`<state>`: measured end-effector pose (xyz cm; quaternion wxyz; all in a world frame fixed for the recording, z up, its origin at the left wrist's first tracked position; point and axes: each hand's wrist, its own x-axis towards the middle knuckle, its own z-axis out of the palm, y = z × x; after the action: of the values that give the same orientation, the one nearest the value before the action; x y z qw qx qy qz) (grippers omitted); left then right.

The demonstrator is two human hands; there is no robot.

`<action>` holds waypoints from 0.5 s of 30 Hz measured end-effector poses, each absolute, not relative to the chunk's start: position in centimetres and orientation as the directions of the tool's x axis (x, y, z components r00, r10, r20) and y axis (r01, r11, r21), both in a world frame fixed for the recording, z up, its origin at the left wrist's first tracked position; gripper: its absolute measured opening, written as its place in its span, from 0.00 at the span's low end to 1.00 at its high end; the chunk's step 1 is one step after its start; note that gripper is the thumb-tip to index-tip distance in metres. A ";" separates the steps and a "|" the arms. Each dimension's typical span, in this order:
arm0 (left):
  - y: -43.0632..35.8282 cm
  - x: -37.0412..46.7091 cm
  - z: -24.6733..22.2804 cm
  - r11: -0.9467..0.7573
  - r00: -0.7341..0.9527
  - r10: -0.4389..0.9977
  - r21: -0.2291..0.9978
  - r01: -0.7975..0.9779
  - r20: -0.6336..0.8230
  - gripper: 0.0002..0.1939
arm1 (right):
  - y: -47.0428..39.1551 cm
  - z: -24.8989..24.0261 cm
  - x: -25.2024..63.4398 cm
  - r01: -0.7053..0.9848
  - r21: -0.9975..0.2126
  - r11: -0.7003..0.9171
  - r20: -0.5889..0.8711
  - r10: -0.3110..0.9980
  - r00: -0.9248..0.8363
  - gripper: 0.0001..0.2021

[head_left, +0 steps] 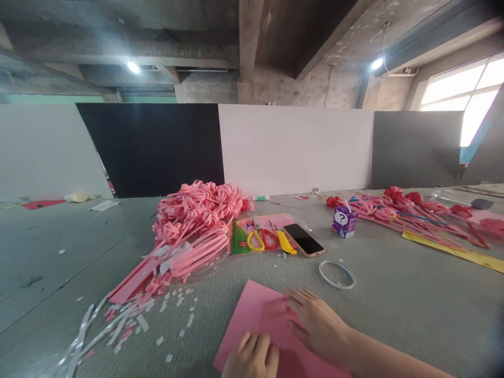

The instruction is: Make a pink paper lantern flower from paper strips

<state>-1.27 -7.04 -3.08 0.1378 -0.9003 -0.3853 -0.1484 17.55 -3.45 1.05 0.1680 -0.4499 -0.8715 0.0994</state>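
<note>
A pink sheet of paper [255, 310] lies at an angle on the grey table, near its front edge. My left hand [252, 357] rests on the lower left part of the sheet, its fingers curled; whether it pinches the paper is hidden. On the sheet's right side lies my right hand [318, 323], palm down with fingers spread and the thumb apart. Beyond the sheet are scissors with yellow and red handles [263, 240], a yellow cutter [286, 242] and a black phone [304, 240]. A roll of tape [337, 274] lies to the right.
A heap of pink paper strip flowers [200, 215] stands back left, with scraps [161, 310] scattered in front. A purple box [344, 221], red and pink paper flowers [413, 210] and a yellow strip [452, 251] lie on the right. Upright boards [295, 152] line the back.
</note>
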 end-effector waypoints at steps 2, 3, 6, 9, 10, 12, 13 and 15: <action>-6.4 -0.4 -1.0 -0.631 0.608 0.739 -0.017 0.775 0.291 0.04 | -2.6 0.3 16.7 0.718 -0.363 0.594 0.220 0.804 -0.553 0.09; -5.9 -0.1 -0.1 -0.588 0.557 0.786 0.047 0.808 0.269 0.06 | -2.2 0.0 16.5 0.687 -0.382 0.619 0.223 0.783 -0.581 0.12; -4.1 0.1 0.8 -0.565 0.519 0.816 0.168 0.808 0.254 0.16 | -1.4 -0.7 16.5 0.570 -0.451 0.687 0.277 0.715 -0.642 0.18; -2.9 -0.1 -0.3 -0.635 0.597 0.769 0.162 0.756 0.229 0.22 | -0.9 -1.1 17.0 0.525 -0.511 0.681 0.373 0.725 -0.579 0.18; -2.7 -0.2 -0.8 -0.647 0.612 0.759 0.156 0.746 0.221 0.23 | -0.8 -1.2 17.1 0.539 -0.518 0.664 0.398 0.745 -0.535 0.18; -2.6 -0.2 -1.1 -0.643 0.612 0.764 0.159 0.749 0.206 0.24 | -0.7 -1.4 17.2 0.583 -0.513 0.630 0.418 0.777 -0.471 0.17; -2.7 -0.2 -1.0 -0.633 0.602 0.773 0.170 0.755 0.201 0.24 | -0.7 -1.4 17.2 0.604 -0.501 0.620 0.415 0.784 -0.461 0.16; -2.7 -0.1 -0.4 -0.608 0.575 0.793 0.209 0.766 0.201 0.24 | -0.8 -1.4 17.2 0.629 -0.473 0.617 0.403 0.787 -0.468 0.15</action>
<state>-0.15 -2.70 -0.44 -0.0495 -0.8860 -0.4399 -0.1381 17.16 -0.76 -1.44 0.3023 -0.4180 -0.8467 0.1301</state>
